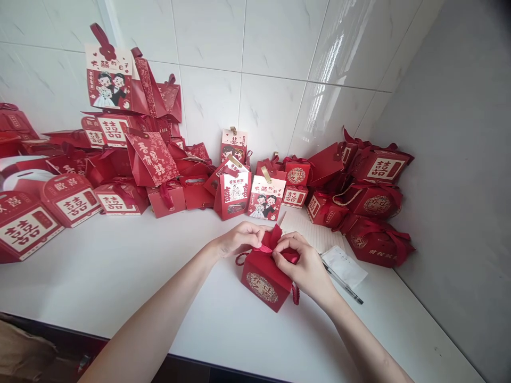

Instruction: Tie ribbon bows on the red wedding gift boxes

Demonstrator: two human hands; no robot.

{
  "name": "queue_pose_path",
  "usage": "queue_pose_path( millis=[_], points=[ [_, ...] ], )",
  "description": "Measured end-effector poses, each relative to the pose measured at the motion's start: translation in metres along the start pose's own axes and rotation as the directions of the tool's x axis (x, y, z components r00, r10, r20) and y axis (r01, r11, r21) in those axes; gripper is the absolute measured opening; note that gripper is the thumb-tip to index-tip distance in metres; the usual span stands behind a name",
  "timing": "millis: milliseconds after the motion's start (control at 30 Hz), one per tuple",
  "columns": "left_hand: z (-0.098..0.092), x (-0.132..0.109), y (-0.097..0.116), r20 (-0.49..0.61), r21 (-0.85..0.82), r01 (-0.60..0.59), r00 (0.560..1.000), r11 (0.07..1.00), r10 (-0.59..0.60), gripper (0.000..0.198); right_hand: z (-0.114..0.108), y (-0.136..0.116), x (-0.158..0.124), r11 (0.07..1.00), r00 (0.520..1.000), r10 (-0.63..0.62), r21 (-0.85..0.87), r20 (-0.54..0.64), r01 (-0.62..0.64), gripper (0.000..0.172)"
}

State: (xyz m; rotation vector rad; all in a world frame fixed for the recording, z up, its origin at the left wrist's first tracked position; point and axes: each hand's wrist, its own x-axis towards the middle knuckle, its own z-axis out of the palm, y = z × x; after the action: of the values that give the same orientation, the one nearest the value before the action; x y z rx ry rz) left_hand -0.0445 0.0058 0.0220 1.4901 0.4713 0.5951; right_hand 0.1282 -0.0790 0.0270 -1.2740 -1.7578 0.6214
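A red gift box with a round gold emblem on its front stands on the white table, straight ahead of me. At its top, my left hand pinches a red ribbon between thumb and fingers. My right hand is closed on the same ribbon from the other side, its fingertips close to those of the left. Part of the ribbon and the box's top are hidden behind the fingers. A twisted red cord hangs at the box's right side, and another loop of it shows at the left.
Behind the hands, small gift boxes stand against the tiled wall. Piled red boxes fill the left side; more stacked boxes are at the right. A lined notebook, a white packet and a pen lie right of my right hand.
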Motion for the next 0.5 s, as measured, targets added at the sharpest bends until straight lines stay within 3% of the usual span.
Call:
queue_pose_path(
  millis=[300, 500],
  points=[
    [-0.0030, 0.0005, -0.0042, 0.034, -0.096, 0.003, 0.999, 0.995, 0.001, 0.013, -0.0009, 0.0016, 0.0007, 1.000, 1.000, -0.017, 0.001, 0.011, 0.017, 0.008],
    [-0.0046, 0.0011, -0.0049, 0.004, 0.042, 0.018, 1.000, 0.999, -0.018, 0.016, -0.0009, 0.0028, 0.0005, 1.000, 1.000, -0.008, 0.013, 0.005, 0.008, 0.008]
  ],
)
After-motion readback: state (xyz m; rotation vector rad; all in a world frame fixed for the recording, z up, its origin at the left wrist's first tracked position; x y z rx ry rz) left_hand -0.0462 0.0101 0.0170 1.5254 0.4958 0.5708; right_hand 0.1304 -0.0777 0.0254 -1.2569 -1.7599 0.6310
